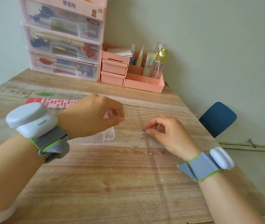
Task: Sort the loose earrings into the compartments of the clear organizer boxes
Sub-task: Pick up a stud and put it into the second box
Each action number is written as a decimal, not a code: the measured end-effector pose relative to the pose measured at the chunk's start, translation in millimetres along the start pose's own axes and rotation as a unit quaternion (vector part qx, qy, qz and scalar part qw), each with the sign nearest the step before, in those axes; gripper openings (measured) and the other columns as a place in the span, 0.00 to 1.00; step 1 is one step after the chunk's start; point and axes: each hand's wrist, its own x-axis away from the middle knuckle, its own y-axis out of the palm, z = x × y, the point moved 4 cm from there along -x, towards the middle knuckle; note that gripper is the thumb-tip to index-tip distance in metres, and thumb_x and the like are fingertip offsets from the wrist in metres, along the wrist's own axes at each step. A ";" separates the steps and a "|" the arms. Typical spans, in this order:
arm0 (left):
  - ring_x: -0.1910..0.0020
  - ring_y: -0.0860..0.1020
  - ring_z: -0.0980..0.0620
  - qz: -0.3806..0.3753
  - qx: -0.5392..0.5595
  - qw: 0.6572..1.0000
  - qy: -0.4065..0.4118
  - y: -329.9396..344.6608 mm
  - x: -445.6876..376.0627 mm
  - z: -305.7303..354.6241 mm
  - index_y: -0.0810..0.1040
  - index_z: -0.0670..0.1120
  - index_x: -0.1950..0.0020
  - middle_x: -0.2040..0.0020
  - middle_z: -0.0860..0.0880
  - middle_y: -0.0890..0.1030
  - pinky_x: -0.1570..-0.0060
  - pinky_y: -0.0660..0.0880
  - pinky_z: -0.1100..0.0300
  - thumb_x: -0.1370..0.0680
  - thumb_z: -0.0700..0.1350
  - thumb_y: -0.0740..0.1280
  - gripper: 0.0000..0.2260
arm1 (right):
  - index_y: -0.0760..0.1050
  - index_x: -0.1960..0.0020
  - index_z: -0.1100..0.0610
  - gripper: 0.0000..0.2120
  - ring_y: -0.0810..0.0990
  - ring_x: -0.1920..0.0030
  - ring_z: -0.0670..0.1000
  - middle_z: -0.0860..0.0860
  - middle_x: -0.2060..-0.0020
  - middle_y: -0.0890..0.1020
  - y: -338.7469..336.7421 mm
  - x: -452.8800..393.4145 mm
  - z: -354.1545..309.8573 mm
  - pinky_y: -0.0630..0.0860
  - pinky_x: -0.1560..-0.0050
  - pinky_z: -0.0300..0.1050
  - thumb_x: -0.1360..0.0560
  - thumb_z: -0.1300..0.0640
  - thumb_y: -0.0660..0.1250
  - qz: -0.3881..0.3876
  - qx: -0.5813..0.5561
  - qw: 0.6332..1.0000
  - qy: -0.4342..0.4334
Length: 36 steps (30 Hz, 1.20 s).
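Right hand (165, 135) low over the wooden table (112, 183), thumb and forefinger pinching a small silver earring (143, 131) just above the tabletop; remaining fingers curled loosely. Left hand (93, 115) raised above the clear organizer box (107, 136), fingers curled inward with fingertips close together; cannot tell whether anything small sits between them. Box lying flat on the table, mostly hidden under the left wrist, only its near right corner and a few compartments showing. Loose earrings (149, 151) scattered on the table just right of the box and below the right hand's fingertips, some near one another, others apart. White device on a grey strap (204, 165) on each wrist. Red and pink sticker sheet (59, 101) behind the left hand. At the far edge, against the wall, a stack of clear pink drawers (63, 46) and, beside it, a pink desk organizer (128, 73) holding bottles and tubes. Blue chair (217, 118) off the table's right side.
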 end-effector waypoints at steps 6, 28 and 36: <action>0.62 0.76 0.63 0.021 -0.004 1.000 -0.008 10.9 -16.1 8.1 0.79 0.51 0.53 0.60 0.55 0.81 0.59 0.73 0.69 0.24 0.47 0.64 0.05 | 0.77 0.60 0.46 0.03 0.73 0.56 0.45 0.42 0.62 0.76 4.7 -0.5 1.1 0.66 0.55 0.38 0.30 0.50 0.71 -0.014 0.046 0.999 -0.020; 0.62 0.75 0.61 0.098 0.085 0.990 0.061 26.7 -10.4 16.0 0.82 0.55 0.58 0.63 0.58 0.78 0.60 0.74 0.62 0.33 0.52 0.73 0.06 | 0.77 0.60 0.53 0.02 0.71 0.62 0.49 0.53 0.64 0.76 3.0 6.5 -19.4 0.69 0.59 0.35 0.31 0.55 0.68 -0.074 -0.330 0.940 -0.035; 0.65 0.77 0.57 0.145 0.069 0.978 0.133 25.1 -9.9 17.1 0.83 0.52 0.62 0.64 0.56 0.80 0.65 0.76 0.54 0.31 0.58 0.64 0.14 | 0.78 0.58 0.54 0.04 0.74 0.63 0.40 0.42 0.67 0.79 -4.0 6.6 -19.4 0.69 0.60 0.29 0.28 0.54 0.67 -0.014 -0.354 0.934 -0.036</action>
